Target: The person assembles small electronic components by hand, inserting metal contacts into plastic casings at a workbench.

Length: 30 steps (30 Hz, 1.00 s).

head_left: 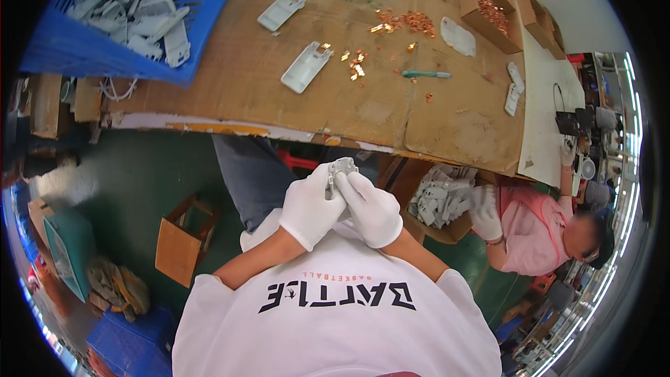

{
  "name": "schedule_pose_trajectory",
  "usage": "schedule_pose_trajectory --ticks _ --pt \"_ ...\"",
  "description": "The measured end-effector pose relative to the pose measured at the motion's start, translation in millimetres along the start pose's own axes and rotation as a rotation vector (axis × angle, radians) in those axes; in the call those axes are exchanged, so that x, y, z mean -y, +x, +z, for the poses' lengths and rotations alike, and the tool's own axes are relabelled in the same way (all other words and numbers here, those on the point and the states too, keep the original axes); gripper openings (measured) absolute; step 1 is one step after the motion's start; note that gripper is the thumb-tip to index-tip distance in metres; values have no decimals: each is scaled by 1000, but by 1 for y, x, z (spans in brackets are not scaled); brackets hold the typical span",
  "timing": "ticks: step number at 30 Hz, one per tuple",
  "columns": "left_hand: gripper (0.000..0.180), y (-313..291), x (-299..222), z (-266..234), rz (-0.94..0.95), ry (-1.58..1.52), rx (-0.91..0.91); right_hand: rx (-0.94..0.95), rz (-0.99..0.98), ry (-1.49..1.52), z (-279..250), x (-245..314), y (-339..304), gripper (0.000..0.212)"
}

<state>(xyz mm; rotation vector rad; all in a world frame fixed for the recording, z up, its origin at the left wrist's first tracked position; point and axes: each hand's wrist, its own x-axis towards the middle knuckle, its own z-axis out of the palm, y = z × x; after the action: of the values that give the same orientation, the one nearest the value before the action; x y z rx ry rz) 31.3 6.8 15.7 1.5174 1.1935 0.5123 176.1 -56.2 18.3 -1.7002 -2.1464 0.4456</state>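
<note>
Close to my chest, just short of the table edge, both my hands wear white knitted gloves and meet around a small pale grey plastic part (342, 165). My left hand (312, 208) grips it from the left side. From the right, the fingers of my right hand (372, 211) close on its lower end, so much of the part is hidden. On the cardboard-covered table (244, 77) ahead lie two white plastic housings, a nearer one (306, 68) and a farther one (283, 10). Small copper-coloured metal pieces (417, 23) are scattered beside them.
A blue crate (150, 72) heaped with pale plastic parts stands at the far left. A green pen (426, 74) and a cardboard box (513, 43) of copper pieces are to the right. Below the table edge, a carton (450, 234) holds white parts beside a co-worker in pink (534, 230).
</note>
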Motion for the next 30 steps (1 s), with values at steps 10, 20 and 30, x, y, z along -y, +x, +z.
schedule_pose_trajectory --ticks 10,20,30 --pt "53 120 -18 13 8 -376 451 -279 351 249 -32 -64 64 47" --pt "47 266 7 -71 364 1041 -580 -545 518 -1153 -140 -393 24 26" --pt "23 269 1 -100 7 837 -370 -227 -268 -61 -16 -158 146 31"
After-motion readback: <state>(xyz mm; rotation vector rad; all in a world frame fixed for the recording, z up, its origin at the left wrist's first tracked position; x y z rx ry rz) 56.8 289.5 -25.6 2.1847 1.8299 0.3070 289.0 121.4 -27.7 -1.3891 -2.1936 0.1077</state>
